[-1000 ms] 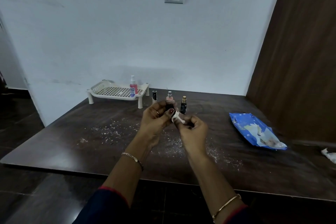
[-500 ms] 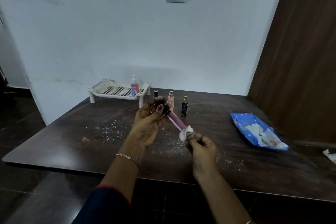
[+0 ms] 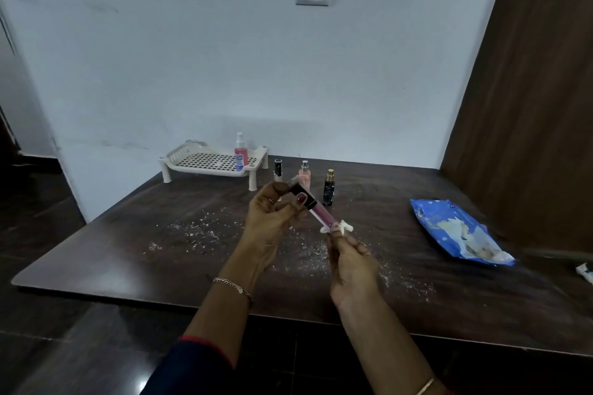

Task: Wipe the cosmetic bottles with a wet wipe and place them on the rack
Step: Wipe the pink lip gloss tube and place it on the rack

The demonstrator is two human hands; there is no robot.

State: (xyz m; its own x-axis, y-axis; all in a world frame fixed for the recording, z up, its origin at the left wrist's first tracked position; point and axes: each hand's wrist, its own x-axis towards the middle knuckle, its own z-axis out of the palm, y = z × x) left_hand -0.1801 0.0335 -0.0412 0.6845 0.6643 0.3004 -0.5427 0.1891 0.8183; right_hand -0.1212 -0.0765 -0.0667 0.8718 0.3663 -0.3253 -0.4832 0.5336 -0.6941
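LEFT: left hand (image 3: 272, 218) grips lip-gloss tube (image 3: 322, 216) at its black cap, above table (image 3: 128, 250) | RIGHT: right hand (image 3: 351, 263) pinches wet wipe (image 3: 345, 228) at tube's lower tip | CHANGE: wipe has slid from cap to tip; barrel likely wiped | NEXT: rack (image 3: 211, 163).

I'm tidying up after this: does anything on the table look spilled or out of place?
Yes: pale crumbs are scattered across the middle of the dark table, and a crumpled white scrap lies on it at the far right. The blue wipe pack lies open, a wipe poking out.
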